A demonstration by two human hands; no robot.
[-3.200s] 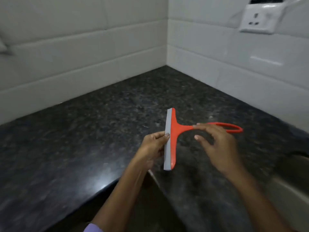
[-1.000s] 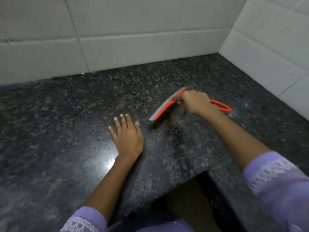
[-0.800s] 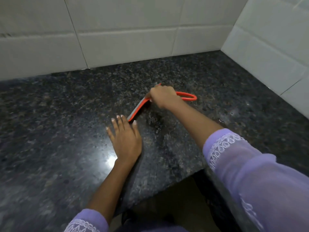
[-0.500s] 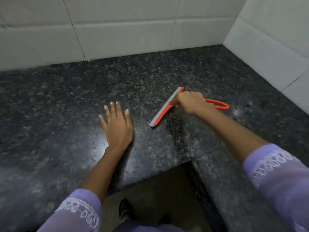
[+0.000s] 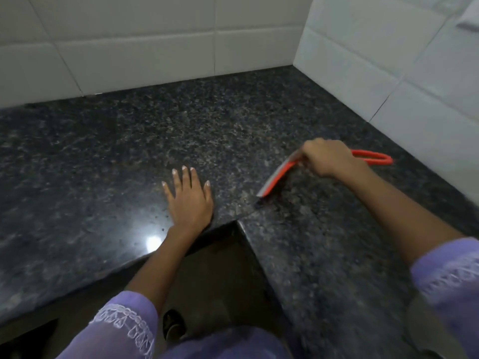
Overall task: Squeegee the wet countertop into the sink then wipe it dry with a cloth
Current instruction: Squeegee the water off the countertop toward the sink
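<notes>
Our right hand [image 5: 328, 158] grips the orange squeegee [image 5: 278, 178] near its blade, and since half a second ago we have dragged it back toward 3 o'clock, leaving a dark streak on the granite countertop [image 5: 103, 156]. Our left hand [image 5: 189, 198] still lies flat with fingers spread, holding nothing. We think 1 more stroke is done; no sink or cloth shows here.

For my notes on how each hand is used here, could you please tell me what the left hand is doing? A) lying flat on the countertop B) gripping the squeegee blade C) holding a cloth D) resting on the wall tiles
A: the left hand lies flat, fingers straight, on the dark granite countertop, apart from the orange squeegee held in the right hand.
</notes>
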